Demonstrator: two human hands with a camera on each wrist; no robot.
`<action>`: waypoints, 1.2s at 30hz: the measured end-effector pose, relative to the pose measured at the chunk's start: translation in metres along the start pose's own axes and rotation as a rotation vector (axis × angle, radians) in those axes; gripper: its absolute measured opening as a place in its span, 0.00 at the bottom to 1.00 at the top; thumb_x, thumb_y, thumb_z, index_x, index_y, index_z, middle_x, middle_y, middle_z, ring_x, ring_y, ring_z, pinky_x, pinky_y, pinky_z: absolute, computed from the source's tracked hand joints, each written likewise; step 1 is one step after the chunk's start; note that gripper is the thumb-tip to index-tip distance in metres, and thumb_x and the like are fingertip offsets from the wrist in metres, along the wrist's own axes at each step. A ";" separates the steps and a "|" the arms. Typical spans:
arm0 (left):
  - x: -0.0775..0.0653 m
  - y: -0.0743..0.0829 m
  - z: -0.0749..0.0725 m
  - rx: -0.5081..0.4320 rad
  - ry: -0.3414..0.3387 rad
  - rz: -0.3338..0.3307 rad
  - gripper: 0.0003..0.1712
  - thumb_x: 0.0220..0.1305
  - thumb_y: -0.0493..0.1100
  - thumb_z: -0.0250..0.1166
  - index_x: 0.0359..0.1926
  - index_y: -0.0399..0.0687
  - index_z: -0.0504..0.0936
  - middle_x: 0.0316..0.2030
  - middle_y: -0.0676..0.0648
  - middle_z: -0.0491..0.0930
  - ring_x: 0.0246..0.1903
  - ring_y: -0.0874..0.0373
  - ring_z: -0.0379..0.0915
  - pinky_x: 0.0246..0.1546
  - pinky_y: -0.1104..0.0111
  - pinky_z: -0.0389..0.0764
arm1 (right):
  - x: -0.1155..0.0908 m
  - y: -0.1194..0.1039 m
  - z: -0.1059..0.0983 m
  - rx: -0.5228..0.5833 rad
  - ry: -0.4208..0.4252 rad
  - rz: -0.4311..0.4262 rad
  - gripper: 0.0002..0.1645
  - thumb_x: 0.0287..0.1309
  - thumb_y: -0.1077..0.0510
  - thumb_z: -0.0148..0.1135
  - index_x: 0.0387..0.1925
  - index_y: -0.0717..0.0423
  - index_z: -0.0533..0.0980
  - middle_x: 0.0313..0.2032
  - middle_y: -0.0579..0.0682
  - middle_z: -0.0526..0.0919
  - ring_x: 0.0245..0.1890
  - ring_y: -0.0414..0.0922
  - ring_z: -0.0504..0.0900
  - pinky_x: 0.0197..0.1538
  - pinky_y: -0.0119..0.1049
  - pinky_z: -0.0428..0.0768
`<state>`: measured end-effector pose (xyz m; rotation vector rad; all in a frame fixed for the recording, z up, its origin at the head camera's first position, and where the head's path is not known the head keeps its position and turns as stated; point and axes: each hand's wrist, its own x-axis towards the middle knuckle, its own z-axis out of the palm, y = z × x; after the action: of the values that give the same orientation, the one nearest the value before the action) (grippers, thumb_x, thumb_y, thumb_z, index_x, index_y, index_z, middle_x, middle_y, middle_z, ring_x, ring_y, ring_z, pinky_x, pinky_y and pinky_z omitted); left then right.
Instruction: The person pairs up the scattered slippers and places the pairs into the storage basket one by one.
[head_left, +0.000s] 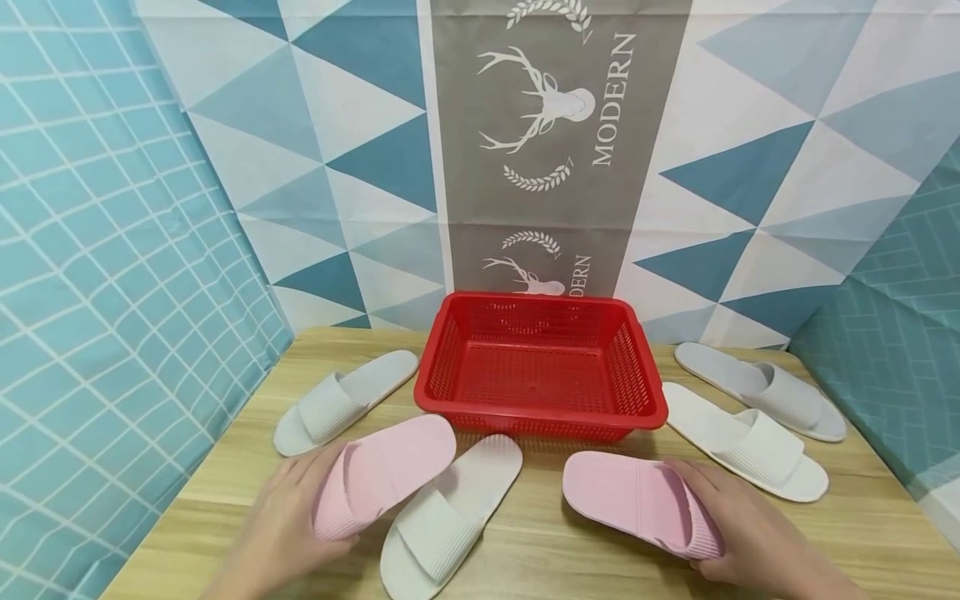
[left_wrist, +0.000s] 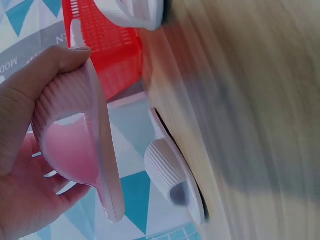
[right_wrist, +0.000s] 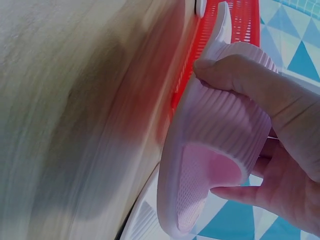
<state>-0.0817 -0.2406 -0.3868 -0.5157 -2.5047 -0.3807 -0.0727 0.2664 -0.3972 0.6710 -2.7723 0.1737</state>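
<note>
My left hand (head_left: 288,512) grips a pink slipper (head_left: 408,458) by its ribbed strap end. In the left wrist view the thumb presses the edge of this slipper's sole (left_wrist: 107,165), and the fingers curl around the strap. A second pink slipper (head_left: 611,496) is held by my right hand (head_left: 738,525) in the same way, thumb at the sole's edge in the right wrist view. Both pink slippers are raised over the table, toes toward me in the head view. Between the hands lies a white slipper (head_left: 438,533), partly overlapped by the left pink one.
A red plastic basket (head_left: 540,423) stands at the back of the wooden table (head_left: 525,558). A greyish-white slipper (head_left: 322,408) lies left of it. To its right are a white slipper (head_left: 761,446) and a greyish one (head_left: 795,400). Patterned cloth (head_left: 360,167) hangs behind.
</note>
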 end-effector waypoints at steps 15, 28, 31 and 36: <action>0.010 0.014 -0.005 -0.034 0.024 0.033 0.62 0.11 0.49 0.81 0.62 0.47 0.72 0.52 0.51 0.79 0.48 0.56 0.70 0.50 0.67 0.63 | 0.003 -0.007 -0.006 0.023 0.026 -0.016 0.64 0.10 0.49 0.84 0.63 0.50 0.70 0.55 0.37 0.77 0.52 0.37 0.76 0.50 0.35 0.83; 0.011 0.021 -0.007 -0.034 -0.019 0.082 0.61 0.12 0.49 0.84 0.60 0.46 0.74 0.52 0.51 0.79 0.52 0.56 0.69 0.55 0.69 0.61 | 0.002 -0.013 -0.016 0.074 -0.098 0.056 0.66 0.17 0.43 0.84 0.67 0.43 0.64 0.58 0.35 0.74 0.55 0.38 0.75 0.51 0.41 0.83; 0.012 0.023 -0.007 -0.024 -0.031 0.082 0.61 0.12 0.50 0.84 0.60 0.46 0.74 0.52 0.52 0.79 0.52 0.56 0.69 0.55 0.69 0.60 | 0.002 -0.015 -0.017 0.069 -0.104 0.067 0.66 0.16 0.44 0.84 0.67 0.42 0.64 0.58 0.35 0.74 0.56 0.38 0.74 0.52 0.41 0.83; 0.012 0.025 -0.009 -0.010 -0.056 0.097 0.62 0.11 0.51 0.84 0.60 0.46 0.74 0.52 0.53 0.79 0.52 0.57 0.70 0.56 0.71 0.60 | 0.003 -0.018 -0.019 0.076 -0.133 0.088 0.65 0.17 0.45 0.84 0.67 0.41 0.64 0.59 0.35 0.73 0.58 0.37 0.73 0.53 0.41 0.83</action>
<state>-0.0762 -0.2180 -0.3688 -0.6573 -2.5211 -0.3456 -0.0618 0.2527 -0.3770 0.5988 -2.9378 0.2633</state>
